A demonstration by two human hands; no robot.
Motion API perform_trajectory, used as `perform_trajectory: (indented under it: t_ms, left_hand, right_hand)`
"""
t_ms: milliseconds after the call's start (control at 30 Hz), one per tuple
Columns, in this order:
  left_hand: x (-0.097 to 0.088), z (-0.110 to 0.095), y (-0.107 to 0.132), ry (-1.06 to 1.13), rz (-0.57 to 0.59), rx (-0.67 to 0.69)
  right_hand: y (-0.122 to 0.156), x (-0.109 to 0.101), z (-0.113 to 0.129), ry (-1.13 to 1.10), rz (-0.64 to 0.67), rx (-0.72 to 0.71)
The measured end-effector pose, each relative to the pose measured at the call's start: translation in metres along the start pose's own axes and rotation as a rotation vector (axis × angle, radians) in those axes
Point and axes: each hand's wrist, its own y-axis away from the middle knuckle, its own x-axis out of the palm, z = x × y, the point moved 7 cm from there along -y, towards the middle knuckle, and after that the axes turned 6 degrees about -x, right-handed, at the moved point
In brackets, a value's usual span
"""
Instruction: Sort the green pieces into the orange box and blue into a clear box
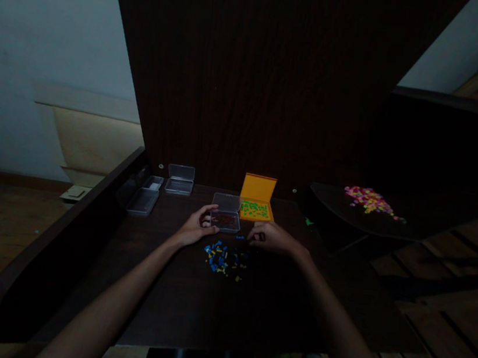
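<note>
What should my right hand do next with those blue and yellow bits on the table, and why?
Probably lower the right hand to pick one piece from the blue and yellow pile. It hovers just above the pile, the left hand steadies the clear box of red pieces, and the orange box holds only green.

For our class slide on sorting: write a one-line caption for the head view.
Left hand at a clear box of red pieces, right hand by blue and yellow pieces.

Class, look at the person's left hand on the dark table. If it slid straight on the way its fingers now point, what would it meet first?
The left hand points toward the open clear box of red pieces, which its fingertips already seem to touch at the near edge. Depth is hard to judge in this dim view.
</note>
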Motion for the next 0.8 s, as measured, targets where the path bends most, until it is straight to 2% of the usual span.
perform_trajectory:
  t_ms: [133, 300, 533, 667, 800]
  left_hand:
    - [0.0, 0.001, 0.0, 0.006, 0.006, -0.026]
    - [0.001, -0.001, 0.0, 0.009, 0.007, -0.032]
    - [0.002, -0.004, 0.003, -0.006, 0.012, 0.0]
    - [0.002, -0.004, 0.003, -0.006, 0.015, -0.003]
    - [0.002, -0.005, 0.003, -0.006, 0.011, 0.005]
  right_hand:
    - [0.012, 0.013, -0.007, 0.021, 0.055, 0.028]
    - [0.015, 0.017, -0.011, 0.017, 0.021, 0.063]
    - [0.013, 0.018, -0.007, -0.018, -0.046, 0.012]
    - [0.01, 0.016, -0.004, -0.028, -0.088, 0.017]
    - [0.006, 0.004, -0.001, -0.107, -0.177, 0.099]
